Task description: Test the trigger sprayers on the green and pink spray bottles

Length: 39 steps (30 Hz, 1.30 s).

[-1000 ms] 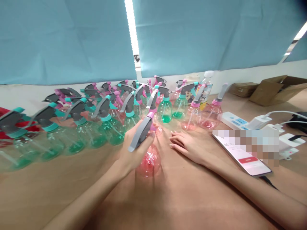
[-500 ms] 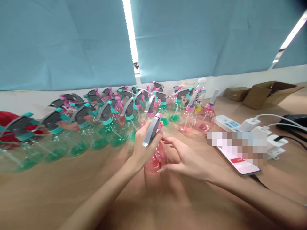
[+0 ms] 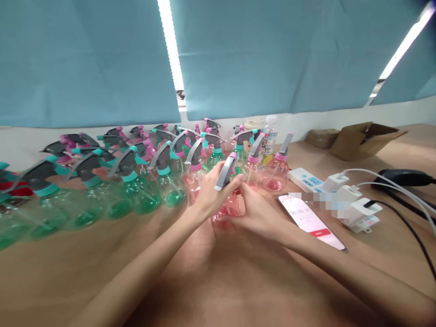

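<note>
A pink see-through spray bottle (image 3: 227,209) stands roughly upright in front of me, topped by a grey and pink spray head (image 3: 226,171). My left hand (image 3: 213,190) is closed around its neck, just below the grey trigger. From the right, my right hand (image 3: 256,211) wraps the round body, thumb toward the near side. The collar is hidden by my fingers. Right behind it are a pink spray bottle (image 3: 195,179) and a green spray bottle (image 3: 172,191). Two more pink ones, the nearer-right spray bottle (image 3: 275,175) among them, stand behind my right hand.
Several green and pink spray bottles crowd the table's left and back, such as a green one (image 3: 139,195). On the right lie a phone (image 3: 316,227), a power strip (image 3: 303,179) with plugs and cables, and a black object (image 3: 403,177). Behind them sits an open cardboard box (image 3: 364,141).
My right hand has closed onto the bottle's body, where it was open beside it. The bottle has moved slightly toward the back. The view has turned a little to the right.
</note>
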Available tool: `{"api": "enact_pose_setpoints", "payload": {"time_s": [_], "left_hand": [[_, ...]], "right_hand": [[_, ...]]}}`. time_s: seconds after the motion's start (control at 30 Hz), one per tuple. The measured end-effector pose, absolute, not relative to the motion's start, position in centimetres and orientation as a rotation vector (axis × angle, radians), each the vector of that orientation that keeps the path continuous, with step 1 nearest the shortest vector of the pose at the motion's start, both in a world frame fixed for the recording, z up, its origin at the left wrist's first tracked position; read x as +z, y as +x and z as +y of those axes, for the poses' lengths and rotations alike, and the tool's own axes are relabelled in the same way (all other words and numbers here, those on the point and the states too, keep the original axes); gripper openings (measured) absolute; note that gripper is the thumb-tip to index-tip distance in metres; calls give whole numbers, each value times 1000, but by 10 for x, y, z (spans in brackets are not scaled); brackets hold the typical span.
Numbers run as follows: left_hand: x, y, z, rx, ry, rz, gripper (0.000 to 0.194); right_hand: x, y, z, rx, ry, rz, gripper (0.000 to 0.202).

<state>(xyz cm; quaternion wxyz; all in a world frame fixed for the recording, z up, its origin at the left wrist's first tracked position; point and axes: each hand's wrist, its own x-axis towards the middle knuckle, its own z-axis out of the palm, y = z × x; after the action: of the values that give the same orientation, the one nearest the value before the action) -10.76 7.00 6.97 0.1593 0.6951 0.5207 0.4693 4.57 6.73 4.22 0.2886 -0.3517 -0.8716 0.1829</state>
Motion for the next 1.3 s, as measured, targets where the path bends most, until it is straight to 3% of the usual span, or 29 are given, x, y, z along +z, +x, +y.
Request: {"api": "enact_pose_setpoints", "payload": {"time_s": [0.13, 0.2, 0.37, 0.57, 0.77, 1.0, 1.17, 1.3], "left_hand": [[68, -119, 65, 1208, 1984, 1523, 57], [60, -130, 51, 1163, 2039, 1637, 58], [28, -157, 2, 964, 2250, 1654, 37], [-2, -173, -31, 750, 2234, 1550, 27], [-4, -175, -25, 734, 2197, 1531, 18], [3, -162, -16, 737, 2194, 1495, 14], [8, -153, -9, 750, 2207, 1464, 17], [14, -142, -3, 752, 2191, 1454, 17]], "right_hand": [[39, 43, 89, 495, -980, -2278, 37], [37, 41, 100, 393, -986, -2288, 39], [35, 31, 119, 174, -1041, -2299, 47], [40, 17, 130, 36, -1195, -2333, 45], [47, 9, 132, -13, -1337, -2323, 42], [48, 17, 119, 33, -1292, -2261, 61], [56, 58, 107, 170, -1285, -2083, 26], [51, 86, 118, 147, -1420, -1953, 30]]}}
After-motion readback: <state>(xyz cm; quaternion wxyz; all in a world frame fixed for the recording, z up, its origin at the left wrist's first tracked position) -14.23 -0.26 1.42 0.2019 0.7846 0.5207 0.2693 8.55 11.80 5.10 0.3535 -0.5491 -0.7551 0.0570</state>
